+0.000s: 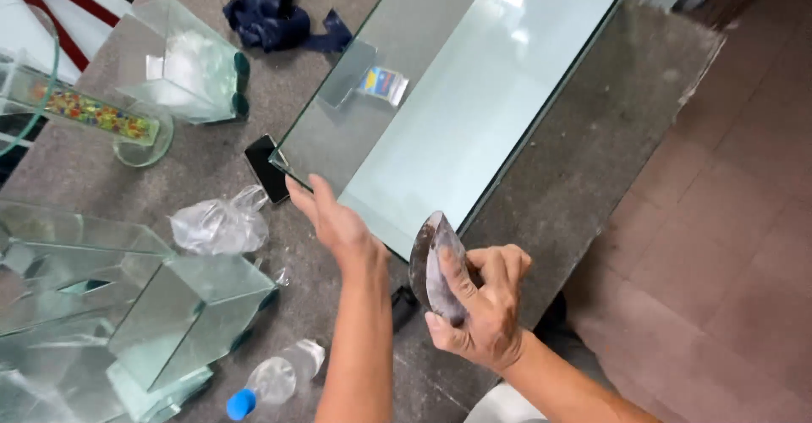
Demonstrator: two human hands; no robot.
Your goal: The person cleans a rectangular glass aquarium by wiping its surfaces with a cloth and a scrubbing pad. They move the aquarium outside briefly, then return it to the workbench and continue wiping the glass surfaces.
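A large rectangular glass tank [474, 93] stands on a grey stone table [584, 169]. My left hand [334, 220] rests flat against the tank's near corner, fingers together and holding nothing. Close to the tank's near edge, my right hand [482, 304] grips a grey, rounded, flat stone-like piece [436, 262], thumb pressed across its face.
Several small glass boxes [182, 304] and another glass piece [186, 63] stand at the left. A crumpled plastic bag [220, 224], a dark phone [266, 169], a blue cloth [275, 13], a blue-capped plastic bottle [275, 381] and a glass tube of coloured beads [93, 114] lie around. Tiled floor [727, 245] lies right.
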